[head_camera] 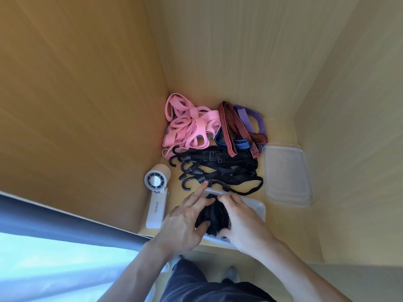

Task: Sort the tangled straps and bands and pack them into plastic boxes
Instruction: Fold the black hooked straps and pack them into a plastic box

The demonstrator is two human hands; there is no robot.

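Observation:
A bundle of black straps sits in a clear plastic box near the table's front edge. My left hand holds the bundle from the left, thumb under it and index finger stretched out. My right hand grips it from the right, fingers curled over the top. Behind the box lies a heap of black hooked cords. Farther back are tangled pink bands, red-striped straps, a purple band and a blue band.
A clear plastic lid rests at the right of the heap. A white handheld fan lies at the left beside the wooden side wall. Wooden panels enclose the table on the left, back and right.

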